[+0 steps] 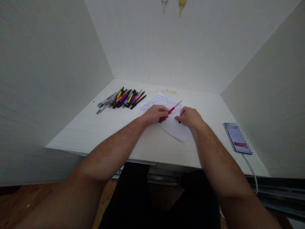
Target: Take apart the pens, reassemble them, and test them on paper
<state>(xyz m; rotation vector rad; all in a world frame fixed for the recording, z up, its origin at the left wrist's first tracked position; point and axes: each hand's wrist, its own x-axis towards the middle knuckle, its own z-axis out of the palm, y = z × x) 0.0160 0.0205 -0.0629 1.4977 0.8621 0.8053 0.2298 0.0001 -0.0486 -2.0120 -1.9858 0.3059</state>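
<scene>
We have our left hand nearly closed, fingertips pinched on a red pen that slants up and away over the sheet of paper. A thin, refill-like rod sticks out of its far end, so we judge this pen to be partly apart. Our right hand is curled in, thumb and fingers around a small dark piece (too small for us to tell which part it is), separate from the pen.

The paper lies around the middle of the desk, scribbled over its far part and mostly blank towards the desk's near edge. Towards the far left corner we have a loose pile of pens, touched by neither hand; how many of them have been handled, we cannot tell. By the right edge lies a phone with a cable.
</scene>
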